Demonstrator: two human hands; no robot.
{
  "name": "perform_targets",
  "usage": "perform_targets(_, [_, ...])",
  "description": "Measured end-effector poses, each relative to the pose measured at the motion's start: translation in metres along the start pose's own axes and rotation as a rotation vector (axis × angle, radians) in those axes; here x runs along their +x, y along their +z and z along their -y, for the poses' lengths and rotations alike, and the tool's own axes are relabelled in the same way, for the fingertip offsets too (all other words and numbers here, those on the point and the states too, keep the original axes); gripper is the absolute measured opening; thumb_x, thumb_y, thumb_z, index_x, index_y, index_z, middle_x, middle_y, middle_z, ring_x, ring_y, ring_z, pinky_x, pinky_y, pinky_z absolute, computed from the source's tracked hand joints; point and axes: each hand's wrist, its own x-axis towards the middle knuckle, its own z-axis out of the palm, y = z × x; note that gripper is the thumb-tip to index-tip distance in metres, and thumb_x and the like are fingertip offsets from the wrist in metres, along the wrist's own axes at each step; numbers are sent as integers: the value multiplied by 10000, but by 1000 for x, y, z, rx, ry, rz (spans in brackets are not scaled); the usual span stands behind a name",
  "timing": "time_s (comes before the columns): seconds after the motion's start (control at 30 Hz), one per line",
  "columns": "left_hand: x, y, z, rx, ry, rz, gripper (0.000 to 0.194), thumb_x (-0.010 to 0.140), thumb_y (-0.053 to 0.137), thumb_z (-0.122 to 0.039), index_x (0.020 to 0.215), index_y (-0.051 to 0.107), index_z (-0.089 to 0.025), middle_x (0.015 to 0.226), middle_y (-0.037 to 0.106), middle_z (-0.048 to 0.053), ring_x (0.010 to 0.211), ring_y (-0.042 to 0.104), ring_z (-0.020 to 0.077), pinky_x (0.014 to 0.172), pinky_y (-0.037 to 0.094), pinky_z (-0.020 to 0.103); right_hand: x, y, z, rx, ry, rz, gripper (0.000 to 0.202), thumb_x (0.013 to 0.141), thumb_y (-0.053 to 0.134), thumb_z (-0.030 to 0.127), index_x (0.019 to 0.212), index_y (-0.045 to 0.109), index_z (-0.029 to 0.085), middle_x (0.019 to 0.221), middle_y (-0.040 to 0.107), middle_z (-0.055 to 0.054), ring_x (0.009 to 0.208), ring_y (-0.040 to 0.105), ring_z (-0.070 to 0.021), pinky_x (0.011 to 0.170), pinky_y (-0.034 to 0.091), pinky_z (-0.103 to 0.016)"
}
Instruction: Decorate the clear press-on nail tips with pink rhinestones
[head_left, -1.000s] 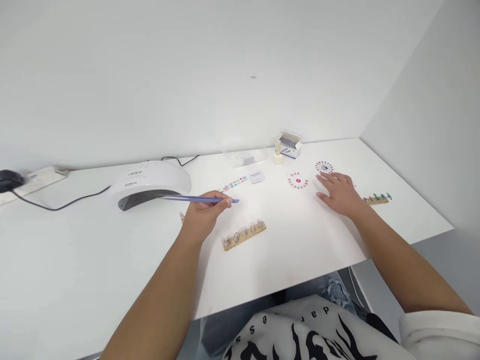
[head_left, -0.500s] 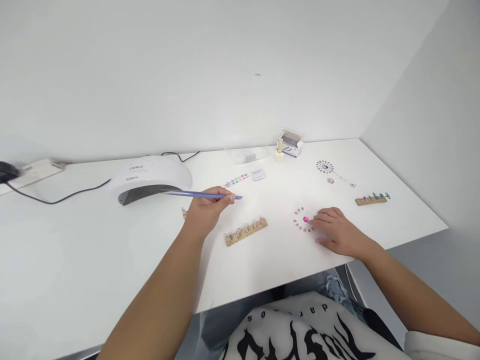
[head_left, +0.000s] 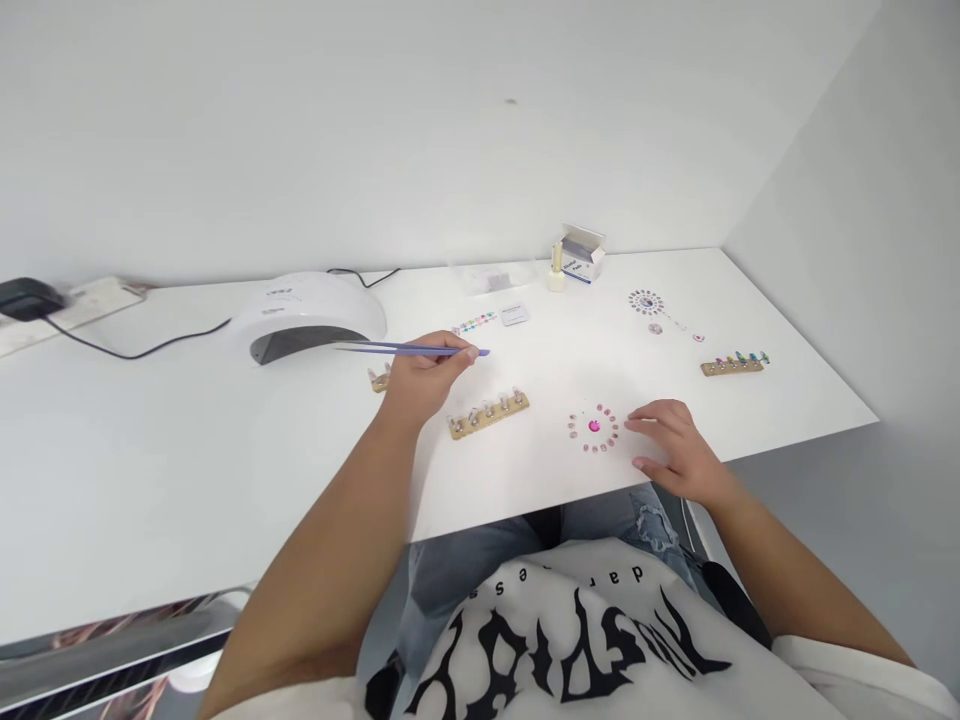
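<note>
My left hand [head_left: 426, 380] is closed round blue-purple tweezers [head_left: 375, 348], whose tips point left toward the white lamp. My right hand [head_left: 673, 447] hovers at or rests on the table with its fingers apart and nothing held. Just left of its fingertips is a ring of small pinkish pieces [head_left: 573, 433] around a bright pink gem [head_left: 594, 426]. A wooden strip [head_left: 491, 418] carrying several clear nail tips lies between my hands. Another strip [head_left: 381, 382] is partly hidden behind my left hand.
A white lamp [head_left: 319, 310] stands at the left. Toward the back are a clear tray [head_left: 495, 278], a bottle [head_left: 556, 272], an open box [head_left: 582, 255] and a small packet [head_left: 514, 315]. A round gem cluster [head_left: 646, 302] and a strip of colourful tips [head_left: 732, 368] lie at the right.
My right fingers have come away from the pink gem, which now sits apart from them inside the ring. My left hand still holds the tweezers. The camera view has shifted.
</note>
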Motion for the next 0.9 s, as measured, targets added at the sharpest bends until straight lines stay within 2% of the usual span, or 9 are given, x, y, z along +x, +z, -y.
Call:
perform_targets(0.1, [-19,15,-27,-62,18,156,173,655,699,-300,579,607,-175,549,552,-9,557,516,124,539,438,254,-1,-5,9,206,37,-239,464,861,586,207,1306,477,283,938,582,-67,886,551,-232,772,475,-424])
perform_targets(0.17, [-39,30,-48,-91,-46,400,248,716,662,-363,581,583,-170,519,506,-19,504,472,106,507,423,246,3,-10,16,312,-18,-322,559,863,551,155,1375,408,327,830,547,-23,765,534,-197,694,473,-380])
perform_targets(0.3, [-85,70,-72,-128,-190,883,419,867,501,-484,579,478,-181,516,443,-32,488,436,101,500,393,252,14,-20,32,192,-264,-261,640,856,541,162,1421,320,366,752,559,2,659,500,-177,621,427,-346])
perform_targets(0.4, [-109,97,-70,-52,-239,1048,481,927,404,-503,571,423,-180,528,452,-25,504,409,99,531,359,267,14,-21,38,-87,-366,-145,560,860,533,182,1370,384,360,714,582,9,635,483,-178,636,380,-358])
perform_targets(0.6, [-129,119,-73,83,-302,1018,432,936,387,-440,583,381,-189,511,413,-37,477,355,100,504,311,274,-5,-12,25,-320,-323,-122,399,869,537,155,1237,520,307,662,573,9,642,469,-175,657,305,-366])
perform_targets(0.7, [-128,118,-78,97,-132,1020,413,947,385,-422,607,416,-189,535,432,-36,502,391,107,517,336,267,-12,-11,12,-322,-279,-256,299,870,548,161,1128,560,312,651,565,12,630,486,-169,666,299,-368])
perform_targets(0.8, [-123,117,-68,201,164,826,325,965,366,-379,851,598,-182,808,627,40,779,563,176,743,458,327,-13,-13,-2,-260,-187,-461,155,908,496,269,1045,562,298,669,570,-8,620,535,-183,697,344,-404])
perform_targets(0.83, [-122,117,-61,316,226,715,309,962,380,-368,1001,619,-176,974,658,86,936,575,222,845,457,384,-12,-14,-6,-223,-119,-541,158,926,450,334,1035,555,289,667,559,-18,610,546,-193,695,364,-420])
perform_targets(0.9, [-122,117,-44,604,282,588,370,937,447,-361,1231,571,-172,1282,585,151,1196,482,316,984,392,508,-7,-14,-12,-113,35,-739,289,945,331,463,1044,532,280,646,510,-26,565,538,-210,649,404,-442])
